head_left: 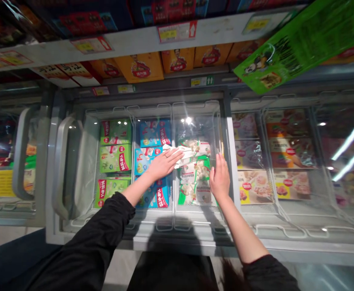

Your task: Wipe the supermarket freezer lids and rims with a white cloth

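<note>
My left hand (166, 162) reaches over a chest freezer, fingers stretched out and holding nothing. It looks laid on the shiny glass lid (195, 127), though contact is hard to judge. Just past its fingertips is a pale streaked shape (183, 157) that I cannot make out, perhaps a reflection. Beside the lid's right edge, my right hand (220, 177) is upright with straight fingers and an empty palm. Between the hands lie white-and-green food bags (195, 178). Blue packets (152, 133) sit under and left of my left hand; green packets (114, 159) are farther left.
A grey curved handle (62, 165) is at the lid's left. Boxed foods (255, 186) fill baskets to the right. A green hanging sign (289, 50) juts in at upper right. Above the freezer, shelves hold orange boxes (143, 66) behind price tags (177, 32).
</note>
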The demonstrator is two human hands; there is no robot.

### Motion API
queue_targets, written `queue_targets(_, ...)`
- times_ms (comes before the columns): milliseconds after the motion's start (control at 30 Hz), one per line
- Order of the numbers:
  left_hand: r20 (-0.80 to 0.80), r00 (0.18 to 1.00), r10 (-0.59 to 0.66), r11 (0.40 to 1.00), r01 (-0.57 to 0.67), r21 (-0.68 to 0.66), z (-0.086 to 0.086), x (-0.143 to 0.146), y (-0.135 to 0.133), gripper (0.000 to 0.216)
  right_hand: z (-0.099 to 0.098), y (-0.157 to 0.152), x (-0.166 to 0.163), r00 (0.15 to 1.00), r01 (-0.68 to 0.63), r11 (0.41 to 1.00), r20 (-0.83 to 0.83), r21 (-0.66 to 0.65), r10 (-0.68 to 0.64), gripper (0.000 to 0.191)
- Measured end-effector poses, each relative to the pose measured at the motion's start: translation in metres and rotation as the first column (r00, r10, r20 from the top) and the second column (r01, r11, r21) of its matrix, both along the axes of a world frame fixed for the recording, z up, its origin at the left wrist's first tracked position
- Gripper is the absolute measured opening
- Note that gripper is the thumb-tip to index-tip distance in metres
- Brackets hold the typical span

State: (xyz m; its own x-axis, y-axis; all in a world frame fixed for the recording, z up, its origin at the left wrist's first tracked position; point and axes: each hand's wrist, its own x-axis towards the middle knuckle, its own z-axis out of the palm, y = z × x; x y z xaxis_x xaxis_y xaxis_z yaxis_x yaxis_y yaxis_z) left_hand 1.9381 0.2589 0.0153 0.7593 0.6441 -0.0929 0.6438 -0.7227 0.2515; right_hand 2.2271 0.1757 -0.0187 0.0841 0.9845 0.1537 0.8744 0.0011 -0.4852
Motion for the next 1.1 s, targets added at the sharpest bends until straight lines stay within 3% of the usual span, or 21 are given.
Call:
queue_targets(67,0.0,0.988,0.152,0.988,-0.152,0.024,0.0,-0.009,0.016,0.056,0.001,0.014,0.016,0.997,0.001,1.0,0.073,-0.028,0.001,0.064)
queue_targets(133,0.031,0.941,0.338,0.94,-0.339,0.046,-0.003,0.002,0.041,0.057,0.0,0.025,0.026,0.99,0.018,0.998,0.142,-0.056,-0.01,0.062)
queue_targets(200,0.07,0.847,0.527,0.846,-0.531,0.057,-0.007,0.031,0.066,0.06,-0.002,0.031,0.031,0.988,0.035,0.998,0.153,-0.045,-0.028,0.061)
queue_targets(267,0.084,0.765,0.639,0.764,-0.644,0.047,-0.01,0.072,0.086,0.062,-0.006,0.031,0.032,0.992,0.044,0.999,0.12,0.004,-0.044,0.06)
queue_targets(300,0.08,0.758,0.647,0.758,-0.651,0.04,-0.011,0.093,0.092,0.062,-0.008,0.03,0.032,0.994,0.048,0.998,0.101,0.032,-0.051,0.061)
queue_targets(367,0.067,0.822,0.565,0.822,-0.568,0.037,-0.012,0.132,0.093,0.062,-0.011,0.028,0.033,0.995,0.06,0.995,0.079,0.077,-0.066,0.063)
queue_targets(467,0.067,0.962,0.265,0.962,-0.269,0.048,-0.01,0.162,0.072,0.061,-0.015,0.027,0.035,0.994,0.073,0.992,0.071,0.104,-0.08,0.068)
queue_targets(600,0.094,0.992,-0.079,0.997,0.077,0.02,-0.007,0.131,0.036,0.06,-0.015,0.029,0.036,0.995,0.082,0.99,0.052,0.111,-0.088,0.073)
queue_targets(700,0.088,0.984,-0.158,0.987,0.159,-0.006,-0.005,0.091,0.034,0.058,-0.014,0.029,0.035,0.996,0.068,0.992,0.043,0.11,-0.073,0.075)
queue_targets(767,0.083,0.992,-0.096,0.995,0.096,0.006,-0.003,0.082,0.048,0.058,-0.014,0.029,0.035,0.997,0.067,0.992,0.037,0.11,-0.071,0.077)
queue_targets(833,0.086,0.994,0.073,0.997,-0.076,0.034,-0.003,0.093,0.069,0.057,-0.015,0.029,0.034,0.996,0.077,0.991,0.032,0.11,-0.081,0.079)
queue_targets(933,0.087,0.931,0.354,0.931,-0.359,0.063,-0.005,0.142,0.099,0.058,-0.017,0.029,0.034,0.995,0.087,0.991,0.029,0.104,-0.09,0.081)
queue_targets(1000,0.062,0.876,0.478,0.875,-0.481,0.06,-0.006,0.181,0.112,0.058,-0.018,0.028,0.034,0.995,0.09,0.991,0.031,0.099,-0.093,0.082)
queue_targets(1100,0.01,0.865,0.502,0.862,-0.502,0.065,-0.006,0.223,0.114,0.059,-0.02,0.027,0.036,0.994,0.096,0.991,0.044,0.092,-0.1,0.085)
